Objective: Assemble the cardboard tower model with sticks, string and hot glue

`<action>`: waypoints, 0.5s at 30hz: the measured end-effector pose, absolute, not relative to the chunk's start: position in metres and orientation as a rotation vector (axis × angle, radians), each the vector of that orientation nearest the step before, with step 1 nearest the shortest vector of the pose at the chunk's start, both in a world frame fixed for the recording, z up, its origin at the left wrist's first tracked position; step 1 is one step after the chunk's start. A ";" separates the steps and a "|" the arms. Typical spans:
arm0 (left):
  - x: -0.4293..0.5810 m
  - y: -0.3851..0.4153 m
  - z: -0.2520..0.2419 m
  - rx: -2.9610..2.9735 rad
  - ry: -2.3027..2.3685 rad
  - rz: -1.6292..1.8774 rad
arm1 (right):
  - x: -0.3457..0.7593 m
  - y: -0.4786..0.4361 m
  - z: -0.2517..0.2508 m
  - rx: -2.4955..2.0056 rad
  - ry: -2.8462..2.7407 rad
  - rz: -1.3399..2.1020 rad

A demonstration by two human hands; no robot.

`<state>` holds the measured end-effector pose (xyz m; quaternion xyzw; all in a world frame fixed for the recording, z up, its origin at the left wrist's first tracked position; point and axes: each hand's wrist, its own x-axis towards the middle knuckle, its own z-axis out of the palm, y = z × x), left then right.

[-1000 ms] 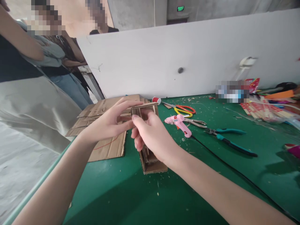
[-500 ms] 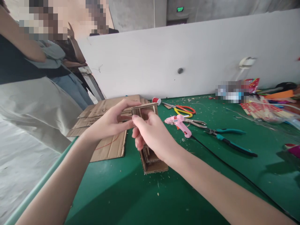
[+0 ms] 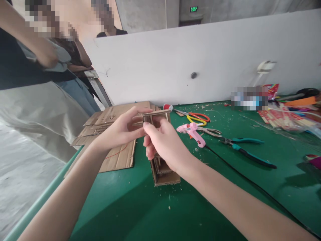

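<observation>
A small cardboard structure [image 3: 167, 178] stands upright on the green table, with a flat top piece and open shelf-like levels below. My right hand [image 3: 163, 140] is closed on its upper part, fingers curled inside under the top and thumb at the left edge. My left hand [image 3: 127, 129] grips the upper left side, its fingers at the top edge and its thumb lower down near the right thumb. Both hands hide much of the structure's middle. Flat cardboard sheets [image 3: 120, 160] lie behind and below the left hand.
Right of the structure are a pink glue gun [image 3: 198, 135] with a black cord, scissors [image 3: 199, 118], pliers [image 3: 250, 155] and a red thread spool [image 3: 167, 107]. Packaged sticks [image 3: 281, 117] lie farther right. A white partition [image 3: 155, 70] backs the table [image 3: 120, 214]. People stand at left.
Both hands keep their hold on the cardboard structure, almost unmoved. At the left, a bystander's forearm has shifted.
</observation>
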<state>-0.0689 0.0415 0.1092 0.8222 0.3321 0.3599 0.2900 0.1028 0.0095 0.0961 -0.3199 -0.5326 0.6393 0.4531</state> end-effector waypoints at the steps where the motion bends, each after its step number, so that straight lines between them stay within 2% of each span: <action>1: -0.069 0.042 0.109 2.200 0.883 0.967 | 0.103 0.009 0.096 -0.787 -1.316 1.578; 15: -0.072 0.044 0.107 2.221 0.861 0.960 | 0.104 0.011 0.093 -0.773 -1.290 1.626</action>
